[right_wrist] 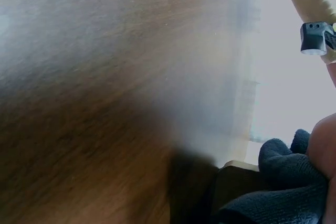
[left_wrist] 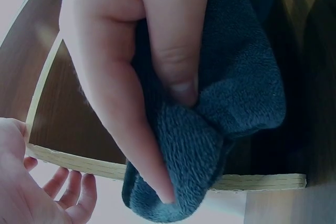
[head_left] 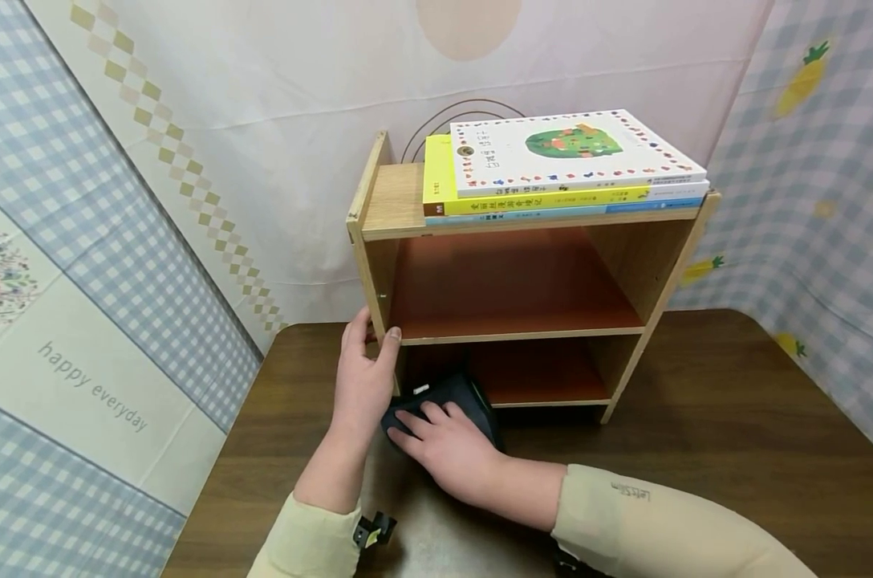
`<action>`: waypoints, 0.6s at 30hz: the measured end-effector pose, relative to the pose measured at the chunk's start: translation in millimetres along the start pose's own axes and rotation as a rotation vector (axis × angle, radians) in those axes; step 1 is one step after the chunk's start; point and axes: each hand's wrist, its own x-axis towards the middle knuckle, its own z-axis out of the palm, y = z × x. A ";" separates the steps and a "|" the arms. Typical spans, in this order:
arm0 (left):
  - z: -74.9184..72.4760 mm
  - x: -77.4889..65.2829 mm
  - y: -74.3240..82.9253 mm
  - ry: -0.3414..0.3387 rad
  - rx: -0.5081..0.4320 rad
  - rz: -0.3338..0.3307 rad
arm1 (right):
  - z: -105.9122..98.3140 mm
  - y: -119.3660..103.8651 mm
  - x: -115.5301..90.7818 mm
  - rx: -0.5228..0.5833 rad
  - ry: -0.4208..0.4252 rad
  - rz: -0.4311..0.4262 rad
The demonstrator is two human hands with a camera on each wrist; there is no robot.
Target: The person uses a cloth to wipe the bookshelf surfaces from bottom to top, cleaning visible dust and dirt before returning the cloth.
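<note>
Left hand: the left hand [head_left: 364, 385] is clamped on the left side panel [head_left: 367, 269] of the shelf, with its thumb at the front edge and the other fingers on the outer side.
Right hand: the right hand [head_left: 454, 461] pinches the dark cloth [left_wrist: 241, 82], its thumb pressing into a fold, as the left wrist view shows.
Dark cloth: it is at the lower left front corner of the shelf, below the left hand, and it is folded over the edge of the side panel; a small white tag [head_left: 421, 389] is on it. Whether it touches the bench, I cannot tell.
Shelf: the wooden shelf [head_left: 516, 281] stands upright on the brown bench [head_left: 704, 385], with reddish boards inside.
Top of shelf: a white book [head_left: 505, 160] lies above a yellow book [head_left: 438, 172], and a blue book [head_left: 566, 215] is under them.
Behind: a pale curtain [head_left: 263, 64] hangs, with checked parts at both sides.
</note>
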 end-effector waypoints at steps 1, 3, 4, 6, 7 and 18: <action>-0.2 0.1 0.1 0.002 0.003 0.001 | -0.4 -1.4 1.4 -0.008 -0.007 0.000; -0.5 0.1 0.1 0.007 0.008 0.003 | -1.0 -4.0 4.1 -0.019 -0.019 0.003; -0.1 0.2 0.2 0.008 0.008 0.004 | -1.1 -5.1 4.9 -0.023 -0.023 0.007; 0.3 0.3 0.6 0.010 0.008 0.004 | -1.4 -7.0 6.2 -0.032 -0.029 0.011; 0.5 0.3 0.8 0.010 0.006 0.003 | -1.5 -7.8 6.8 -0.034 -0.030 0.013; 0.9 -0.6 1.1 0.010 -0.008 -0.011 | 0.9 -12.1 7.4 -0.001 -0.089 0.018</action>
